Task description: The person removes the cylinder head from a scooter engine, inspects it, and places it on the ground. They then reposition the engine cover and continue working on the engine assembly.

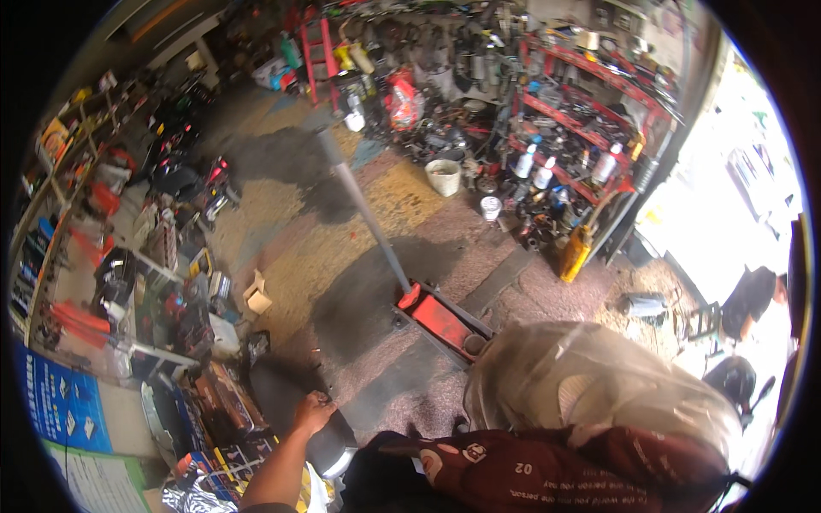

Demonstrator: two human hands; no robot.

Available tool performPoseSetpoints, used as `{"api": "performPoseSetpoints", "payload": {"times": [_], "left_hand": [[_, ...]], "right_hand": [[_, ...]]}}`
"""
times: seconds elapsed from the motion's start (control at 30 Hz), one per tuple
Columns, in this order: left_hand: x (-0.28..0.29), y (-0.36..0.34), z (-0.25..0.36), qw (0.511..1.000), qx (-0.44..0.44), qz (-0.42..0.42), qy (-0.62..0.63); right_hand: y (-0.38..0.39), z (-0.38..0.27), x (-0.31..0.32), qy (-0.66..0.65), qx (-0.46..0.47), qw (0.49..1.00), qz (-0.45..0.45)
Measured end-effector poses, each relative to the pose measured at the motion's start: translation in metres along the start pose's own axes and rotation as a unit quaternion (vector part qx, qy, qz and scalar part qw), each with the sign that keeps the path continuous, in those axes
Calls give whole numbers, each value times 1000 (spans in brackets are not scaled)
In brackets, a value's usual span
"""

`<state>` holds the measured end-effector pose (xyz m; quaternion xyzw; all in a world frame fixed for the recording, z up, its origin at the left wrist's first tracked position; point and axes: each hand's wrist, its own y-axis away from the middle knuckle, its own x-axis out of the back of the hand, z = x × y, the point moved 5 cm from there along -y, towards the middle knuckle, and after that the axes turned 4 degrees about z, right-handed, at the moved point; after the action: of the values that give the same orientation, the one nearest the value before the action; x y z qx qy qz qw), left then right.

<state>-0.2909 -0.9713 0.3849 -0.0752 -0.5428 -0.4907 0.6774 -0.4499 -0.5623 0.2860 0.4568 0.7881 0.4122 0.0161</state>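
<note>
My left hand (315, 412) is over a long black padded piece (286, 389), which looks like a motorcycle seat, at the lower left. Its fingers are curled together; whether anything small is in them I cannot make out. My right hand is not in view. A large crumpled sheet of cloudy plastic (599, 376) bulges in front of my maroon shirt (522, 466). Beyond it, a red floor jack (440, 318) stands on the floor, its long grey handle (372, 209) slanting up and to the left.
A white bucket (444, 179), a small white tub (490, 208) and a yellow oil can (576, 256) stand near red shelves (564, 111) crowded with parts. Cartons (224, 398) and an open cardboard box (256, 292) lie leftward. At the bright right doorway is another person (753, 299).
</note>
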Motion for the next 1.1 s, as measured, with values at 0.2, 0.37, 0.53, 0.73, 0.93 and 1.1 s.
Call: {"api": "performPoseSetpoints", "payload": {"times": [0.2, 0.37, 0.53, 0.73, 0.93, 1.1], "left_hand": [[4, -57, -67, 994, 59, -79, -46], [42, -135, -140, 988, 114, -93, -44], [107, -210, -159, 998, 49, -4, -37], [155, -261, -124, 999, -33, 4, -19], [168, -299, -171, 986, 63, 90, 122], [183, -337, -247, 934, 226, 72, 266]], "right_hand": [[-50, -77, -49, 22, -8, 998, -55], [-31, -51, -89, 41, -144, 984, -95], [-9, -46, -90, 20, -248, 965, -82], [-53, -113, -88, 4, -245, 968, -57], [-113, -162, -91, -18, -240, 970, -40], [-120, -150, -101, -26, -339, 938, -71]]}}
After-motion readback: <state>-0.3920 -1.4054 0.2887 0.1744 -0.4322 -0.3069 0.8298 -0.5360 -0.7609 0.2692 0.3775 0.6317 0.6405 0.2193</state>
